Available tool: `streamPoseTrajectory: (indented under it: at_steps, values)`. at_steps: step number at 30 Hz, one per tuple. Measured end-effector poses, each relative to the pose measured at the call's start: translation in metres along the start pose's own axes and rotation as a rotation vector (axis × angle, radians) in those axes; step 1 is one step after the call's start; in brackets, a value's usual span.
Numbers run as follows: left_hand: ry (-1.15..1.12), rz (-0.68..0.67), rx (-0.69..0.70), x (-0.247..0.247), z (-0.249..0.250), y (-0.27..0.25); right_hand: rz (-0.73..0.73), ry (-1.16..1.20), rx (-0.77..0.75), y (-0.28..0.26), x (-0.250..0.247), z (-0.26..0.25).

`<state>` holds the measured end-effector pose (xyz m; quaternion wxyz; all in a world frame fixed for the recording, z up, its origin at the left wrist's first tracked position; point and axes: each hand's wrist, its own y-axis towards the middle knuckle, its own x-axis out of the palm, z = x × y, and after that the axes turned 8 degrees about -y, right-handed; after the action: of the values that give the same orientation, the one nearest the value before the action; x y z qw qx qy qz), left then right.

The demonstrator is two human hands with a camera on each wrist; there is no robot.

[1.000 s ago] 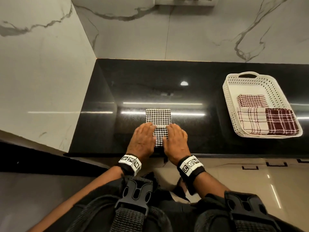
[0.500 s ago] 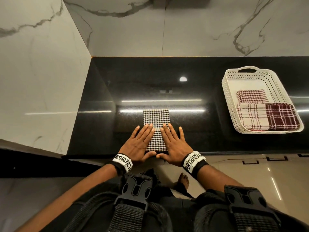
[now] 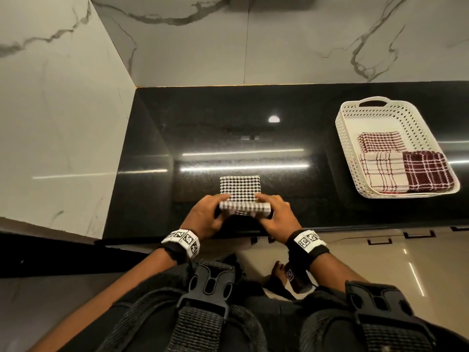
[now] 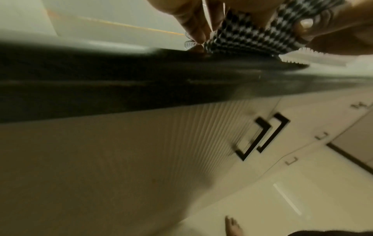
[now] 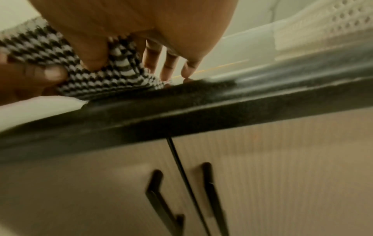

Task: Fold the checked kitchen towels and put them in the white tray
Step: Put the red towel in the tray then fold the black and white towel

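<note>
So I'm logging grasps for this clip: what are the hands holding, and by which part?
Both hold the black-and-white checked towel by its near edge: left hand at the left corner, right hand at the right.

The head view looks steeply down from above onto the black countertop [image 3: 228, 138] and white tray [image 3: 341, 138]. Both wrist views sit very close, below the counter's front edge, tilted upward — the left angled rightward, the right leftward. All three share the black-and-white towel [image 3: 239, 189] — each wrist view also catches the opposite thumb.
</note>
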<state>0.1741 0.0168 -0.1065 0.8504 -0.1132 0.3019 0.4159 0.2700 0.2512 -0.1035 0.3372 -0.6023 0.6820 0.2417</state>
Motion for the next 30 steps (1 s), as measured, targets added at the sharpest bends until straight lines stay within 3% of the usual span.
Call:
streamPoseTrajectory:
  at_steps: [4, 10, 15, 19, 22, 24, 26, 28, 30]
  values:
    - [-0.048, 0.114, -0.205, 0.002, 0.011, 0.02, 0.091, 0.203, 0.2, 0.023, 0.002, -0.016]
    - [0.1, 0.171, -0.354, 0.015, 0.021, 0.033, 0.128, -0.026, 0.326, 0.04, 0.011, -0.031]
    - [0.28, 0.141, -0.353, 0.019, 0.031, 0.04, 0.078, -0.213, 0.345, 0.052, 0.009, -0.033]
    - [0.307, 0.104, -0.373, 0.016, 0.031, 0.041, 0.038, -0.332, 0.33, 0.054, 0.011, -0.033]
    - [0.295, 0.098, -0.396, 0.016, 0.032, 0.041, 0.085, -0.326, 0.375, 0.051, 0.008, -0.036]
    - [0.343, 0.175, -0.297, 0.015, 0.031, 0.041, 0.178, -0.449, 0.288, 0.047, 0.005, -0.04]
    - [0.486, 0.191, -0.081, 0.017, 0.028, 0.041, 0.106, -0.549, 0.096, 0.045, 0.006, -0.047]
    - [0.566, 0.055, 0.074, 0.021, 0.021, 0.042, -0.078, -0.586, -0.039, 0.045, 0.013, -0.05]
    - [0.617, -0.085, 0.115, 0.022, 0.011, 0.046, -0.188, -0.62, -0.041, 0.047, 0.02, -0.041]
